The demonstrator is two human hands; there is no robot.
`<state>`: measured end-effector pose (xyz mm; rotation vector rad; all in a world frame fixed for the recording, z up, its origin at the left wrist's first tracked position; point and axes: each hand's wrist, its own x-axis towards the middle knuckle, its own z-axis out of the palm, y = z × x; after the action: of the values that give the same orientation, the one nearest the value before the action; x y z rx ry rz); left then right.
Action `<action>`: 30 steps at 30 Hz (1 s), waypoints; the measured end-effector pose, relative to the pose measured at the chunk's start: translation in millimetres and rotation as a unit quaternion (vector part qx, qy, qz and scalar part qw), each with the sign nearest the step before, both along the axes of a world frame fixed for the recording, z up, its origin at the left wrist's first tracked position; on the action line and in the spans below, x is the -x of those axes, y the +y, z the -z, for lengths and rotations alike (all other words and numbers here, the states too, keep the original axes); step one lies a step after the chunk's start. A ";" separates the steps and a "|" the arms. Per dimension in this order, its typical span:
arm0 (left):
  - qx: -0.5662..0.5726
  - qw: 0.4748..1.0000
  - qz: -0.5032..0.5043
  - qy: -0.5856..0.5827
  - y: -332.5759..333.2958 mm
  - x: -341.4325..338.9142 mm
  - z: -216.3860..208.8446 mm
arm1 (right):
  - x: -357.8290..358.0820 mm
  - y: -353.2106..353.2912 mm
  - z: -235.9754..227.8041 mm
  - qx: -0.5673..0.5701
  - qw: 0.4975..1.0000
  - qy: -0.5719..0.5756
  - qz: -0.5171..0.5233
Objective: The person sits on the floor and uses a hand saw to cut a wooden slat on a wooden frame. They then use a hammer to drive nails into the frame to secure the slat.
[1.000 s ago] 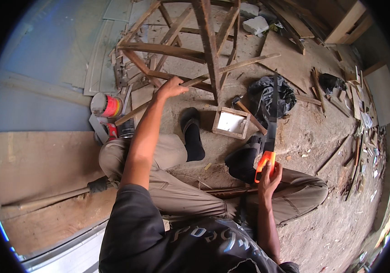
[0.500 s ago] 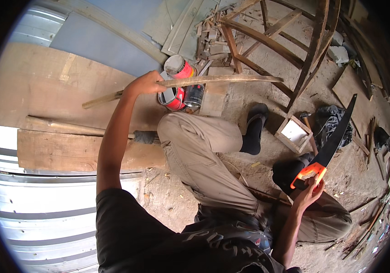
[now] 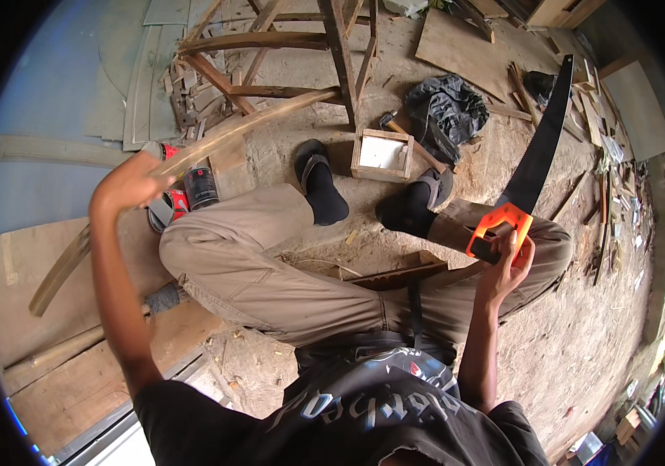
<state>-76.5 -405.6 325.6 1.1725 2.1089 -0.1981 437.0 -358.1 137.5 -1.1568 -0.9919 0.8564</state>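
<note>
My left hand (image 3: 129, 185) is closed around a long, thin strip of wood (image 3: 227, 137), out over the left side. One end of the strip slants up toward the wooden frame; the other hangs down at the left. On the right, my right hand (image 3: 509, 260) grips the orange handle of a handsaw (image 3: 540, 147). Its dark, toothed blade points up and away, apart from the wood. Between my feet and the frame sits a small wooden box (image 3: 382, 154) with a white inside. A hammer (image 3: 418, 144) lies beside it, partly hidden by the box.
A wooden frame (image 3: 338, 58) stands ahead. Red and dark cans (image 3: 201, 187) are by my left knee. A black plastic bag (image 3: 445, 109) lies past the box. Wood scraps (image 3: 192, 99) are heaped at far left, with more offcuts (image 3: 605, 194) along the right.
The view has swung to the right. My left hand has lowered the strip into a steeper slant, while the saw stays raised in my right hand.
</note>
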 end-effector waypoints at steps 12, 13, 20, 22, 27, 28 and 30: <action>-0.145 0.979 0.137 0.030 -83.1 -27.0 -48.7 | 33.6 -18.1 -22.1 -0.052 0.989 0.126 -0.059; -0.181 0.969 0.164 0.043 -70.5 -36.2 -34.2 | 34.1 -18.7 -28.0 -0.068 0.988 0.126 -0.059; -0.242 0.919 0.310 0.028 53.2 -107.3 101.3 | 32.9 -41.9 -61.6 -0.145 0.980 0.123 -0.061; -0.188 0.933 0.306 -0.030 95.5 -137.0 136.7 | 33.0 -45.5 -58.8 -0.143 0.981 0.112 -0.061; -0.213 0.933 0.274 -0.092 166.8 -176.5 254.4 | 36.9 -44.1 -36.0 -0.025 0.996 0.043 -0.068; -0.220 0.936 0.254 -0.109 174.5 -184.5 275.7 | 38.3 -41.0 -29.2 0.005 0.996 0.041 -0.078; -0.234 0.939 0.236 -0.090 188.8 -208.2 313.2 | 31.2 -36.5 -8.8 0.066 0.993 0.021 -0.096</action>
<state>131.8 -216.8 12.4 1.8978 1.7281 0.2049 405.8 -394.6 146.2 -1.1610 -1.0357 1.1105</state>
